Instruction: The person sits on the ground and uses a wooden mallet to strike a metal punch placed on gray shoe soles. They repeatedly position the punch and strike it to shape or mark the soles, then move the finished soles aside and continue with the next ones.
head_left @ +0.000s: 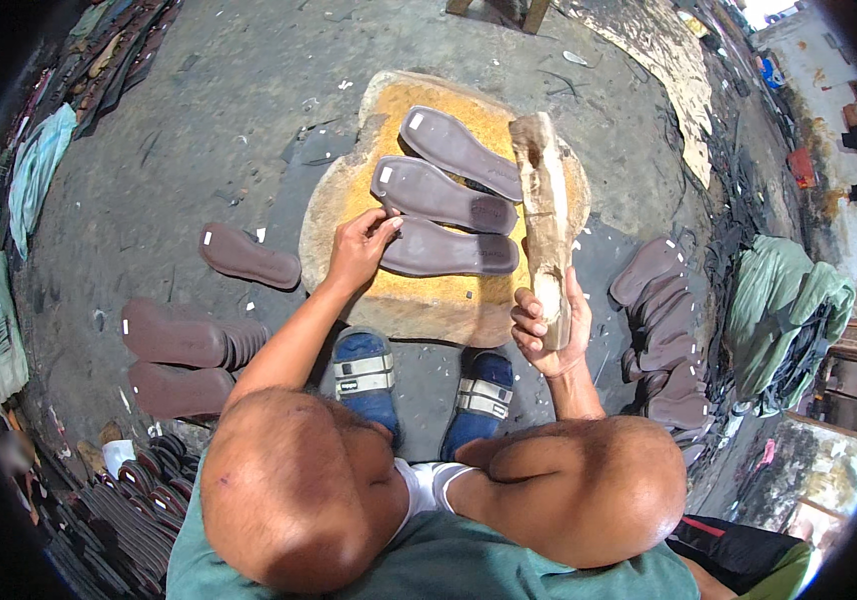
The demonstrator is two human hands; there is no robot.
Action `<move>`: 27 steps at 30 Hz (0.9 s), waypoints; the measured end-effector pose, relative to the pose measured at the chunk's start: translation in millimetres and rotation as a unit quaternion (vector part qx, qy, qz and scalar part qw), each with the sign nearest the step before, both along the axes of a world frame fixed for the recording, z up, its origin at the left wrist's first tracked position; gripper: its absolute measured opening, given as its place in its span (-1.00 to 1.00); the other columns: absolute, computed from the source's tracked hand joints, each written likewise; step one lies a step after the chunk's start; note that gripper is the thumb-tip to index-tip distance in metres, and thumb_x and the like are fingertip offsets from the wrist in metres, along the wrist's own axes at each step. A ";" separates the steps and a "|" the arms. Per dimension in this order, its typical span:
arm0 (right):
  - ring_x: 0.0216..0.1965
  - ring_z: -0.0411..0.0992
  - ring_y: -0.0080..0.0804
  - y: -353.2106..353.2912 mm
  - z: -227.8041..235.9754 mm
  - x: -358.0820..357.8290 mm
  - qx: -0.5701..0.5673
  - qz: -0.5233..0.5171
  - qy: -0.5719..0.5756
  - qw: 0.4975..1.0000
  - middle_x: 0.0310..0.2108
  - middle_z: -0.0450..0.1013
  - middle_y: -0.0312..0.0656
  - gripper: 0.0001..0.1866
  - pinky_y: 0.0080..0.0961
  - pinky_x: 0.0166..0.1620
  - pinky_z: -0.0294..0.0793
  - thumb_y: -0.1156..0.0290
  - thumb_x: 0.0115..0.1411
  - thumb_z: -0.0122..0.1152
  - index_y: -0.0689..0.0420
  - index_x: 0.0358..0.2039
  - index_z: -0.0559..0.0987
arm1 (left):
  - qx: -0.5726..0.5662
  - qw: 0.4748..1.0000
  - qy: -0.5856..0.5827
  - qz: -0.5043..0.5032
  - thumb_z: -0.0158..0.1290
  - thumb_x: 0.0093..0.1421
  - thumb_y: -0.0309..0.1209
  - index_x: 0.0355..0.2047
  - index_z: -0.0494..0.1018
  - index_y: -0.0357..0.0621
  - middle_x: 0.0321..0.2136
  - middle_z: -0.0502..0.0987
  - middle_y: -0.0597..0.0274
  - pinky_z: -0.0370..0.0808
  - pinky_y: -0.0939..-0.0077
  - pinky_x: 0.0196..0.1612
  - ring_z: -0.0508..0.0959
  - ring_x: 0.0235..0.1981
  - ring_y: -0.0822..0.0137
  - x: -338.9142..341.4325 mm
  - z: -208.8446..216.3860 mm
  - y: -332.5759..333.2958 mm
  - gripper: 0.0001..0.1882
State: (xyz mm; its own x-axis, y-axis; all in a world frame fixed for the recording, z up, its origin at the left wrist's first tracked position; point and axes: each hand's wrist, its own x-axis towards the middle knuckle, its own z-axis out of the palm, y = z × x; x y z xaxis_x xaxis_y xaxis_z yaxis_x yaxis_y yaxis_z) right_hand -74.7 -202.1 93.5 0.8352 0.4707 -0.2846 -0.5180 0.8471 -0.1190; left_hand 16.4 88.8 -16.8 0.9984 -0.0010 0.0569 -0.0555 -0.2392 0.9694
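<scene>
Three dark brown shoe soles lie side by side on a stone slab (439, 325) with a worn yellow top. My left hand (357, 250) pinches the left end of the nearest sole (449, 247) between thumb and fingers. Beyond it lie the middle sole (444, 195) and the far sole (459, 150), each with a small white sticker at its left end. In my right hand (555, 325), the fingers wrap round the near end of a worn, pale wooden beater (546, 200). The beater points away from me over the slab's right side, beside the soles' right ends.
Left of the slab are a single sole (249, 257) and stacked soles (179, 335). More soles (664, 320) lie in an overlapping row at the right. My sandalled feet (365, 375) stand before the slab. Green sacking (779, 290) and dark scraps line the right.
</scene>
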 end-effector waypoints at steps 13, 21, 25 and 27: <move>-0.54 0.47 -0.39 16.1 12.9 0.9 -0.386 -0.058 -0.029 0.920 -0.33 0.47 -0.09 -0.44 -0.42 -0.53 0.57 0.07 0.34 -0.03 -0.06 0.29 0.19 | -0.140 0.982 0.124 -0.023 0.14 0.35 -0.28 -0.14 0.58 -0.29 -0.25 0.59 0.28 0.55 0.61 -0.16 0.56 -0.24 0.53 3.1 -0.5 9.3 -0.72; -0.15 0.49 -0.36 19.8 16.1 -6.1 -0.595 0.012 -0.101 0.797 -0.04 0.47 -0.03 -0.19 -0.45 -0.14 0.53 0.32 0.31 0.05 0.00 0.50 -0.05 | -0.033 0.997 0.068 -0.027 0.18 0.30 -0.34 -0.24 0.59 -0.29 -0.44 0.61 0.25 0.51 0.55 -0.30 0.57 -0.43 0.47 2.5 1.1 2.2 -0.78; 0.32 0.23 -0.25 26.2 18.1 2.1 -0.679 0.031 -0.229 0.697 0.36 0.20 0.07 -0.25 -0.37 0.32 0.21 0.37 0.33 0.08 0.16 0.47 0.05 | 0.145 0.983 -0.114 -0.021 0.21 0.24 -0.35 -0.27 0.59 -0.28 -0.42 0.62 0.07 0.53 0.38 -0.31 0.63 -0.43 0.16 -1.1 9.4 -2.5 -0.79; 0.37 0.15 -0.24 35.1 39.9 14.6 -0.691 0.035 -0.283 0.664 0.38 0.18 0.06 -0.28 -0.34 0.37 0.11 0.37 0.32 0.09 0.18 0.45 0.11 | 0.187 0.968 -0.164 -0.034 0.21 0.22 -0.36 -0.25 0.59 -0.26 -0.38 0.62 0.03 0.55 0.30 -0.28 0.62 -0.37 0.04 -6.0 6.2 -0.8 -0.80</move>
